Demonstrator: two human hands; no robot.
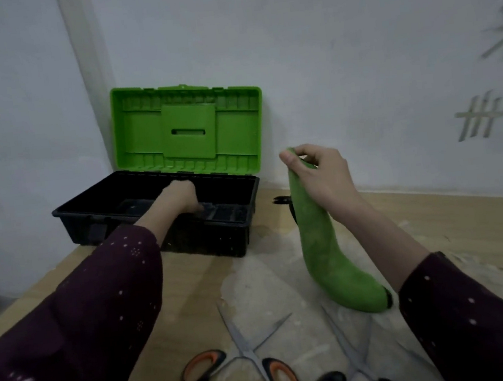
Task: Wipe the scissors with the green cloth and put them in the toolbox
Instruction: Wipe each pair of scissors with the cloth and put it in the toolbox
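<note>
Pinch grip, right hand (320, 177): in the head view, thumb and fingertips clamp the top end of the green cloth (318, 245), which hangs down in a long roll until its lower end reaches the table (177, 291). The left hand (179, 198) is lowered into the black toolbox (218, 240), whose green lid (188, 128) stands open against the wall. Its fingers are hidden below the knuckles, so you cannot tell whether it holds anything. Two pairs remain on the table near you, both with blades spread: the orange-handled scissors (251, 350) and, just to their right, the black-handled scissors (353, 362), whose handles are partly cut off by the frame edge. A small dark object (281, 201) lies behind the cloth and cannot be identified. Expect the cloth to be light and limp; bunch it into the palm before wiping, since a hanging end gives no pressure. Expect the scissors to be stiff, light, and loose at the pivot, with smooth steel blades that are probably slippery. Take hold at the handle loops, close the blades first, and wipe from pivot toward tip with the edges facing away from your fingers.
</note>
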